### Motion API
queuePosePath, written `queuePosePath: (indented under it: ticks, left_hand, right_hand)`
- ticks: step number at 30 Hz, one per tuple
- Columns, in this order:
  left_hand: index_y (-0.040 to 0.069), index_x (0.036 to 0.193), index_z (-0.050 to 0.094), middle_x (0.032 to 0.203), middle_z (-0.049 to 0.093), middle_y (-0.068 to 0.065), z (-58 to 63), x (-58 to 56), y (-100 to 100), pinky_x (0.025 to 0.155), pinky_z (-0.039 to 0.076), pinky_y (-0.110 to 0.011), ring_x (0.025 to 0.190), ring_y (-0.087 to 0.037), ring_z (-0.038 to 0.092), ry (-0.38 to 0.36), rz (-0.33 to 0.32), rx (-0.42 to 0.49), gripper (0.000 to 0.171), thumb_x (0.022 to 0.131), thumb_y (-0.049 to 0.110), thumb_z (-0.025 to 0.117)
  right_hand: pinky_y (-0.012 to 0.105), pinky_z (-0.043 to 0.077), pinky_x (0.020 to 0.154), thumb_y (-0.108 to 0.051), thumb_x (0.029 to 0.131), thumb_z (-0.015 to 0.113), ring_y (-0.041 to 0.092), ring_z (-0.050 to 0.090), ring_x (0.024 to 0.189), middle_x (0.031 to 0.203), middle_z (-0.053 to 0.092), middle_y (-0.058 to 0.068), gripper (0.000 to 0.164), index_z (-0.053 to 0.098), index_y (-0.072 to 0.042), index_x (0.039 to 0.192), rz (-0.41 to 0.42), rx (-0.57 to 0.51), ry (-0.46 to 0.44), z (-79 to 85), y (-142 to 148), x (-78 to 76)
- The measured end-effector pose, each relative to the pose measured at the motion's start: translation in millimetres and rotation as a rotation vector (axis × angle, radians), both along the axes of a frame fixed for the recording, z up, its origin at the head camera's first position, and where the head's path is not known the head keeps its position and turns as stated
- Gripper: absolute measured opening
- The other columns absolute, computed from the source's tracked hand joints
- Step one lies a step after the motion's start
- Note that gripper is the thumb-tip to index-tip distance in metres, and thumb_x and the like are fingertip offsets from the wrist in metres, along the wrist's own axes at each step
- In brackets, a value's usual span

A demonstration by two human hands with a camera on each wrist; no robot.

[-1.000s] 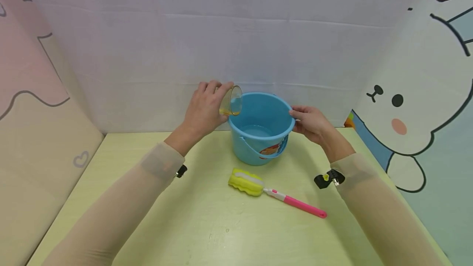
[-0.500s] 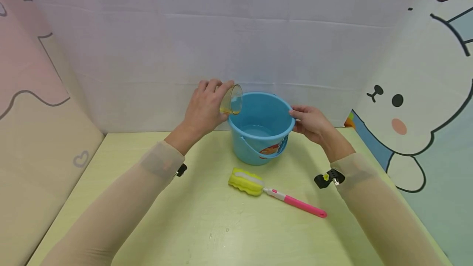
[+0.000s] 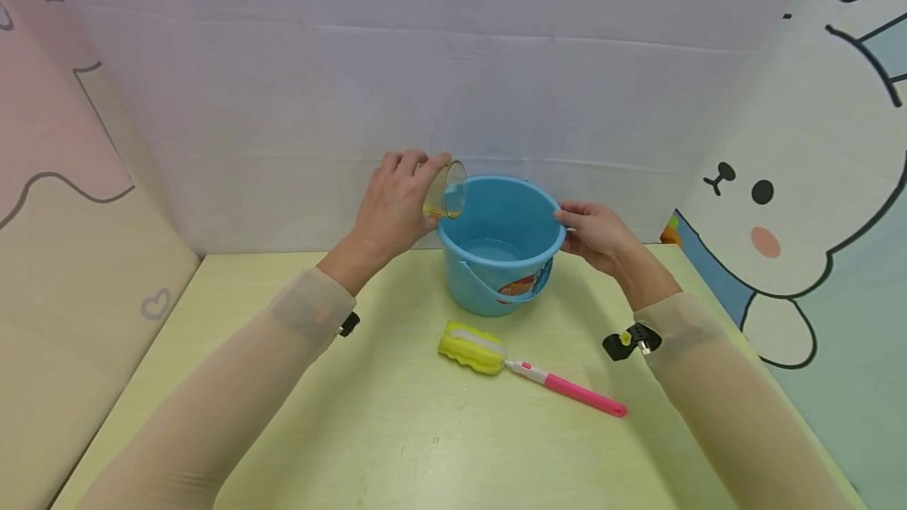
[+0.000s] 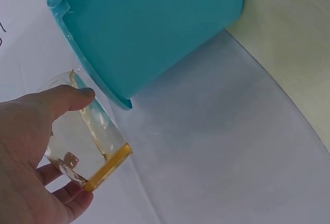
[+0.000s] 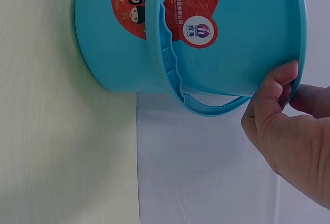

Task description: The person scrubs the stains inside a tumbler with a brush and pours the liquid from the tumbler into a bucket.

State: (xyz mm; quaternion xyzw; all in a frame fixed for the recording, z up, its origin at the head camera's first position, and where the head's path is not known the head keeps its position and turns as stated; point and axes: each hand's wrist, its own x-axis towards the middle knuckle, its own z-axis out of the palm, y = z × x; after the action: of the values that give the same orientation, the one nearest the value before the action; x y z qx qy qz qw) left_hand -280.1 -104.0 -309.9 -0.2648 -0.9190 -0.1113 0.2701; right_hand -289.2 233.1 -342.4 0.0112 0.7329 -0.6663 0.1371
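My left hand [image 3: 394, 207] grips a clear amber-tinted glass [image 3: 446, 190], tilted with its mouth toward the blue bucket [image 3: 483, 290] at the bucket's left rim. In the left wrist view the thumb and fingers wrap around the glass [image 4: 85, 131], whose thick amber base points away from the bucket. A little yellowish liquid seems to lie low inside the glass. My right hand [image 3: 595, 234] pinches the bucket's right rim between thumb and fingers, as the right wrist view shows. The bucket stands upright, with some clear liquid visible at its bottom.
In front of the bucket lies a sponge brush [image 3: 473, 349] with a yellow head and a pink-and-white handle. Small wet drops mark the pale table [image 3: 340, 431]. A white cloth wall [image 3: 453, 85] rises behind the bucket.
The left hand and the tilted glass have shifted very slightly up and right. The right hand, bucket and brush look unmoved.
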Motion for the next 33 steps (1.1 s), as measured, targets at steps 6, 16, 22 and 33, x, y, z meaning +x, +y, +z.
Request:
queuePosePath:
  ticks: [6, 16, 22, 33]
  left_hand:
    - [0.015, 0.154, 0.053, 0.133, 0.059, -0.017, 0.0, -0.1, -0.1, 0.097, 0.051, -0.053, 0.124, -0.041, 0.05, 0.004, -0.002, 0.001, 0.087, 0.079, 0.017, 0.095]
    - [0.015, 0.155, 0.053, 0.134, 0.059, -0.017, 0.8, 0.8, 0.0, 0.099, 0.05, -0.054, 0.126, -0.042, 0.049, -0.007, 0.005, -0.004, 0.087, 0.078, 0.018, 0.095]
    - [0.016, 0.155, 0.052, 0.134, 0.058, -0.017, 0.9, 0.9, -0.4, 0.099, 0.05, -0.055, 0.126, -0.041, 0.049, -0.004, 0.007, -0.007, 0.088, 0.078, 0.017, 0.095]
    - [0.016, 0.155, 0.052, 0.136, 0.058, -0.017, -0.3, 0.9, 0.0, 0.1, 0.049, -0.054, 0.127, -0.041, 0.049, 0.003, 0.004, -0.018, 0.089, 0.078, 0.018, 0.096]
  right_hand:
    - [0.023, 0.058, 0.079, -0.02, 0.115, 0.049, 0.015, 0.067, 0.093, 0.141, 0.052, 0.02, 0.052, 0.04, 0.002, 0.16, -0.004, -0.003, -0.004, -0.1, 0.0, 0.1]
    - [0.022, 0.058, 0.079, -0.02, 0.115, 0.048, 0.013, 0.068, 0.092, 0.145, 0.05, 0.022, 0.053, 0.037, 0.002, 0.162, -0.01, -0.005, -0.01, -0.2, -0.7, 1.5]
    - [0.022, 0.058, 0.079, -0.02, 0.115, 0.048, 0.013, 0.068, 0.093, 0.146, 0.049, 0.022, 0.053, 0.037, 0.002, 0.162, -0.013, -0.004, -0.009, -0.3, -1.1, 1.2]
    - [0.022, 0.058, 0.079, -0.02, 0.115, 0.048, 0.009, 0.069, 0.088, 0.149, 0.047, 0.024, 0.053, 0.037, 0.002, 0.162, -0.006, -0.008, -0.005, -0.7, -1.7, 1.9]
